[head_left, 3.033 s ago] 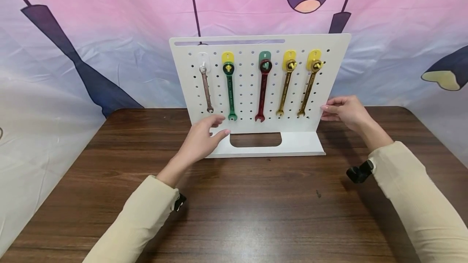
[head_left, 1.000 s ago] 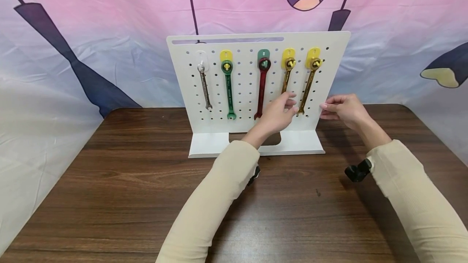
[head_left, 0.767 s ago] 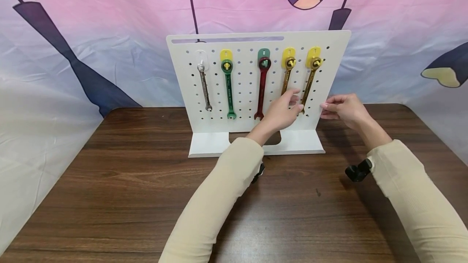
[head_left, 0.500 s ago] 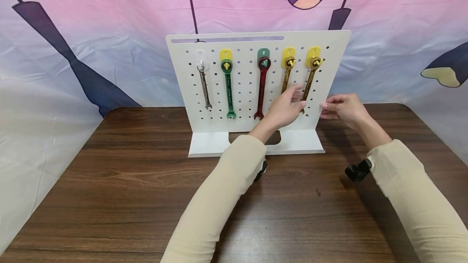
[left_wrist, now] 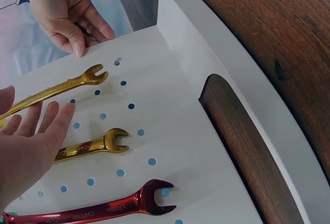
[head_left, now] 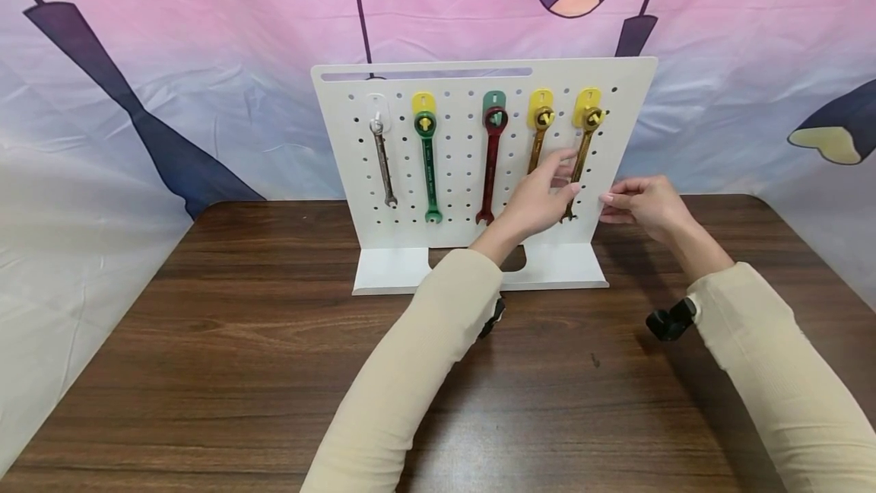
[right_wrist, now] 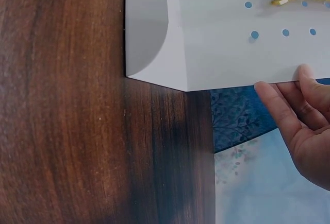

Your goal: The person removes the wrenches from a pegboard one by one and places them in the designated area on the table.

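Five-hole rows of a white pegboard (head_left: 461, 234) back several combination wrenches hanging on hooks. My left hand (head_left: 537, 200) is at the rightmost gold wrench (head_left: 582, 154), its thumb across the front of the shank and its fingers beside it; the ring end stays on a yellow hook. In the left wrist view, the fingers (left_wrist: 51, 123) lie along that wrench's shank. The other gold wrench (head_left: 537, 147) is partly covered by this hand. With thumb and fingertips, my right hand (head_left: 650, 208) pinches the pegboard's right edge, also seen in the right wrist view.
Left of the gold pair hang a red wrench (head_left: 490, 166), a green wrench (head_left: 429, 166) and a smaller silvery wrench (head_left: 384, 162). The board's foot stands on a dark wooden table (head_left: 274, 356). A printed cloth (head_left: 226, 97) hangs behind.
My left hand has moved right from the board's lower left, past the other gold wrench to the rightmost one, whose lower end has shifted slightly. My right hand keeps its place.
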`<state>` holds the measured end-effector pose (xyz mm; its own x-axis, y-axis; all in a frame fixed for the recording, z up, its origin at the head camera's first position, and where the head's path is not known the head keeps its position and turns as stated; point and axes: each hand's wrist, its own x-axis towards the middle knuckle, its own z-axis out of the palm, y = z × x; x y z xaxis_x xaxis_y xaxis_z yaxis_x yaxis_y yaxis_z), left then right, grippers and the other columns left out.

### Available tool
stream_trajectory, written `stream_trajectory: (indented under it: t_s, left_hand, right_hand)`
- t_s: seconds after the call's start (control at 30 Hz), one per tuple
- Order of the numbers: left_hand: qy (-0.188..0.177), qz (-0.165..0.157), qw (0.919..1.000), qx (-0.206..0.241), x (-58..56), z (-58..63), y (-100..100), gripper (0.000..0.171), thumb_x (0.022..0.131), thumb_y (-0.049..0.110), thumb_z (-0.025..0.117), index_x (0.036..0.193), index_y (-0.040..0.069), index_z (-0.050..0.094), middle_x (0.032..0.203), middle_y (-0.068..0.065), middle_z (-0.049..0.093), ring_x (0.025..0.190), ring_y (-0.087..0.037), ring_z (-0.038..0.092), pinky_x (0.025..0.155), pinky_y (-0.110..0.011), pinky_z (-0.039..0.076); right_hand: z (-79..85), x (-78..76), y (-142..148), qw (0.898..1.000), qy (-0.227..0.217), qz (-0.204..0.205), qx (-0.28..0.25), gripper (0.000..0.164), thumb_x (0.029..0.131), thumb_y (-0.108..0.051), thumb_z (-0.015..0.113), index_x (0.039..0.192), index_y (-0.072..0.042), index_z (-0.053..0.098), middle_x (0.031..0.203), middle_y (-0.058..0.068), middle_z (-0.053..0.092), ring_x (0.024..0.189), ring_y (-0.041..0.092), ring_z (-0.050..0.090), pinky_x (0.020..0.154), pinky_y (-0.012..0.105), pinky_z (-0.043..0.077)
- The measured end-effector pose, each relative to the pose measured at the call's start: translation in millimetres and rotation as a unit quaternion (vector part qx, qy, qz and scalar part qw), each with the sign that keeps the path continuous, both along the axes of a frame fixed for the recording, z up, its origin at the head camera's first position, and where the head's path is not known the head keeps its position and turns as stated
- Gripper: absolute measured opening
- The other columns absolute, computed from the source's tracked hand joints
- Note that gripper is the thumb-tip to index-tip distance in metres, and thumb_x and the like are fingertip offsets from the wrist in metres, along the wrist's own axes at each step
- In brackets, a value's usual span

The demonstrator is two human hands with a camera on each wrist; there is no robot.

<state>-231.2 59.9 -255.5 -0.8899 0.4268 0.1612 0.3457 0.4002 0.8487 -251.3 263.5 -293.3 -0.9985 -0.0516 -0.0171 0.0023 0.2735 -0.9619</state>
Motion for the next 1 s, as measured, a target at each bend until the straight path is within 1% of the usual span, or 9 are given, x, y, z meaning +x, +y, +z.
stream_trajectory:
  t_s: [0.1, 0.2, 0.33, 0.43, 0.53, 0.77, 0.83, 1.0]
  left_hand:
    - [0.010, 0.008, 0.9999, 0.006, 0.9, 1.5, 0, 0.044, 0.095, 0.016, 0.050, 0.138, 0.020, 0.038, 0.123, -0.003, 0.055, 0.112, -0.011, 0.050, 0.091, -0.020, 0.044]
    - [0.019, 0.020, 0.9995, 0.014, 2.0, 2.8, 0, 0.042, 0.094, 0.015, 0.052, 0.135, 0.020, 0.042, 0.115, -0.002, 0.059, 0.106, -0.011, 0.054, 0.086, -0.018, 0.046]
    - [0.028, 0.033, 0.9986, 0.030, 3.7, 3.6, 2, 0.040, 0.092, 0.013, 0.056, 0.130, 0.018, 0.048, 0.106, -0.002, 0.062, 0.093, -0.009, 0.057, 0.075, -0.013, 0.048]
    - [0.034, 0.042, 0.9973, 0.049, 4.8, 3.7, 4, 0.039, 0.090, 0.009, 0.059, 0.127, 0.015, 0.051, 0.100, -0.003, 0.064, 0.084, -0.008, 0.059, 0.066, -0.011, 0.049]
    - [0.033, 0.051, 0.9958, 0.068, 5.9, 4.4, 6, 0.038, 0.088, 0.006, 0.060, 0.125, 0.014, 0.053, 0.095, -0.004, 0.065, 0.077, -0.007, 0.060, 0.060, -0.010, 0.050]
    - [0.025, 0.058, 0.9943, 0.086, 7.6, 4.8, 9, 0.033, 0.086, 0.003, 0.062, 0.117, 0.012, 0.056, 0.088, -0.004, 0.065, 0.073, -0.007, 0.060, 0.058, -0.009, 0.051]
    - [0.022, 0.055, 0.9939, 0.093, 8.3, 4.4, 9, 0.033, 0.086, 0.002, 0.062, 0.117, 0.012, 0.056, 0.087, -0.004, 0.065, 0.073, -0.007, 0.060, 0.058, -0.009, 0.051]
    - [0.015, 0.042, 0.9934, 0.106, 10.8, 3.4, 10, 0.032, 0.085, 0.001, 0.062, 0.116, 0.010, 0.056, 0.085, -0.005, 0.065, 0.071, -0.008, 0.061, 0.059, -0.015, 0.054]
  right_hand:
    - [0.9, 0.7, 0, 1.000, -0.002, 0.000, -0.001, 0.014, 0.089, -0.006, 0.057, 0.088, 0.008, 0.061, 0.079, 0.003, 0.062, 0.071, 0.016, 0.065, 0.076, 0.039, 0.055]
    - [1.8, 1.3, 0, 1.000, -0.005, 0.000, -0.003, 0.014, 0.089, -0.006, 0.057, 0.087, 0.007, 0.061, 0.078, 0.003, 0.062, 0.071, 0.016, 0.065, 0.076, 0.039, 0.056]
    - [2.0, 1.2, 0, 1.000, -0.010, 0.000, -0.006, 0.014, 0.089, -0.007, 0.057, 0.086, 0.006, 0.062, 0.079, 0.003, 0.061, 0.071, 0.016, 0.065, 0.076, 0.037, 0.056]
    - [1.5, 0.4, 0, 1.000, -0.012, 0.001, -0.005, 0.016, 0.089, -0.007, 0.057, 0.089, 0.009, 0.061, 0.079, 0.003, 0.061, 0.071, 0.016, 0.065, 0.075, 0.037, 0.056]
    - [1.6, 0.3, 0, 1.000, -0.010, 0.000, -0.003, 0.018, 0.089, -0.007, 0.057, 0.091, 0.011, 0.059, 0.078, 0.003, 0.061, 0.071, 0.016, 0.065, 0.076, 0.038, 0.056]
    - [2.2, 0.5, 0, 1.000, -0.006, -0.004, 0.010, 0.017, 0.089, -0.008, 0.057, 0.089, 0.009, 0.060, 0.078, 0.004, 0.060, 0.070, 0.017, 0.066, 0.076, 0.041, 0.055]
    - [2.2, 0.4, 0, 1.000, -0.005, -0.004, 0.009, 0.016, 0.089, -0.008, 0.057, 0.088, 0.008, 0.061, 0.077, 0.004, 0.060, 0.070, 0.017, 0.066, 0.077, 0.041, 0.055]
    - [0.5, 0.2, 0, 1.000, -0.002, -0.003, 0.011, 0.016, 0.090, -0.007, 0.056, 0.088, 0.009, 0.061, 0.078, 0.005, 0.061, 0.071, 0.017, 0.066, 0.077, 0.043, 0.054]
